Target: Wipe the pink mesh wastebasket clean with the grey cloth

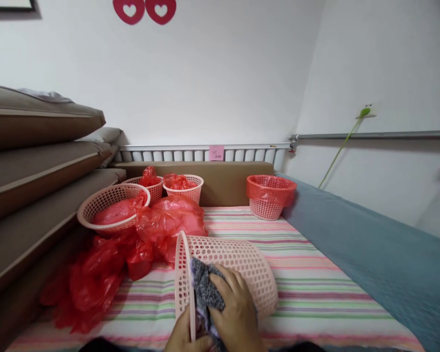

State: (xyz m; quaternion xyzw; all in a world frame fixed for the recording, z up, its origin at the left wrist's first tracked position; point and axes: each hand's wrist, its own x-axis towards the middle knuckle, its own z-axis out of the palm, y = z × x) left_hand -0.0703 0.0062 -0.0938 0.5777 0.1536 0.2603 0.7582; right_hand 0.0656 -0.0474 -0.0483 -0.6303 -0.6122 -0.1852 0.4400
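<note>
A pale pink perforated plastic basket [238,252] lies on its side in front of me, its mouth turned to the left. My left hand [187,335] grips the rim at the near lower edge, thumb on the outside. In my right hand [236,305] is a grey cloth [205,288] with a lilac edge, pressed against the basket's outer wall just beside the rim. My right fingers are bent over the cloth. Part of the cloth is hidden under that hand. Crumpled red plastic bags [174,220] lie just beyond the basket's mouth.
Left stand a wide pink basket [86,215] and two smaller baskets with red bags. A red-lined basket [266,208] stands at the far right. Stacked brown cushions [40,171] border the left, a blue padded side [352,239] the right. A striped sheet [315,288] lies beneath.
</note>
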